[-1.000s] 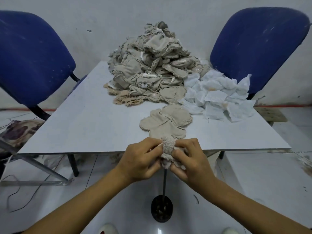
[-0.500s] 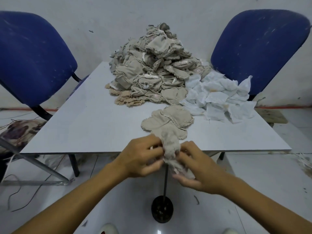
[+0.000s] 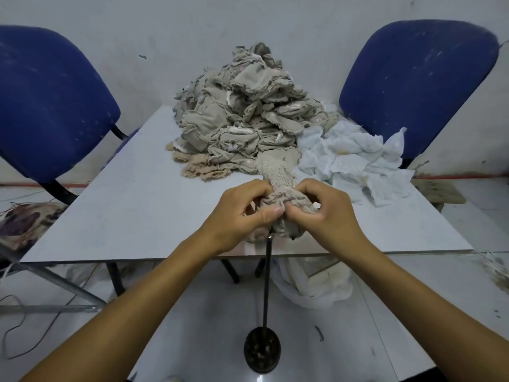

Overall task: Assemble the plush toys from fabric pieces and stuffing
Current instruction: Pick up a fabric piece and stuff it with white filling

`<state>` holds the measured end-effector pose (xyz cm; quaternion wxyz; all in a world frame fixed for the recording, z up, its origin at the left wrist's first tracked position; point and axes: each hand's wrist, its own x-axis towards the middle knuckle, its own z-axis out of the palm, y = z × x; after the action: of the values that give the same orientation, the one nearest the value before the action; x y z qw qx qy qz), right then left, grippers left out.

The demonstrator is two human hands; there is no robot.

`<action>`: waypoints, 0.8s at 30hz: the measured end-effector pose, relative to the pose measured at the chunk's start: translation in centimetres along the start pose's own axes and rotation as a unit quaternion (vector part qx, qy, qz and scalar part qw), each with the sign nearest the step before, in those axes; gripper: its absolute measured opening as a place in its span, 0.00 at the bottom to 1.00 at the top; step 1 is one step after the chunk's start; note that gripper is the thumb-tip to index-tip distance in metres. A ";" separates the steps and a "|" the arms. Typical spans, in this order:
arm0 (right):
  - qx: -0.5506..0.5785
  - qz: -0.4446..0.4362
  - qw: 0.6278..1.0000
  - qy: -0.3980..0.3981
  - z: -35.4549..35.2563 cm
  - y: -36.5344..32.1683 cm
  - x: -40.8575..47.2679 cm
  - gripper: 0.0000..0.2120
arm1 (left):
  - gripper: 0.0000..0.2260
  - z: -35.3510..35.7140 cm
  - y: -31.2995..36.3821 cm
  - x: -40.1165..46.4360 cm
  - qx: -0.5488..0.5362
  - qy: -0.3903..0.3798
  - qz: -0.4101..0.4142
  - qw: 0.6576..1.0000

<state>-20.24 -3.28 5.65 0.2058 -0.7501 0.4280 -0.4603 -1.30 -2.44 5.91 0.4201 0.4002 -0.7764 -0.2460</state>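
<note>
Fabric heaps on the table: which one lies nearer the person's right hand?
The white fabric heap, on the table's right side beside the right hand; the taller beige heap sits farther back, centred.

wall (image 3: 176, 28): pale grey, scuffed | chairs: blue chair (image 3: 46, 106) far left, blue chair (image 3: 418, 78) far right | floor (image 3: 413, 312): pale tiles

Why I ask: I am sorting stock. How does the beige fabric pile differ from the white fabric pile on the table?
The beige fabric pile is heaped high at the table's far middle; the white fabric pile lies low and spread toward the right edge. The beige pieces are frayed and rounded; the white pieces look thin and crumpled. The beige pile looks larger. Both are loose cut pieces, and the piles touch.
</note>
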 end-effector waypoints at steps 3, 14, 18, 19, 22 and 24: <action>-0.006 0.046 0.998 0.037 1.3 0.1 0.4 0.07 | 0.18 -0.2 -0.1 0.1 0.020 0.027 0.007 0.999; -0.006 -0.026 0.993 -0.117 0.5 -0.1 1.3 0.05 | 0.08 -1.9 -1.4 -0.7 0.180 0.035 0.106 0.977; -0.056 -0.175 0.977 -0.104 -0.6 0.0 -0.6 0.05 | 0.07 -2.1 -1.8 -1.8 0.220 0.043 0.199 0.954; -0.073 -0.202 0.973 -0.087 -0.4 0.0 -1.2 0.06 | 0.08 -1.9 -1.9 -2.2 0.227 0.046 0.222 0.947; -0.128 -0.265 0.953 -0.066 0.6 0.6 -3.1 0.06 | 0.11 -1.2 -2.2 -3.7 0.262 0.037 0.262 0.928; -0.132 -0.269 0.953 -0.050 1.2 1.2 -3.9 0.06 | 0.11 -0.6 -2.1 -4.5 0.276 0.034 0.264 0.923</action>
<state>-20.55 -0.83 2.23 -0.0053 -0.8801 0.2564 -0.3995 1.56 0.09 2.64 0.3684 0.2891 -0.8765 0.1119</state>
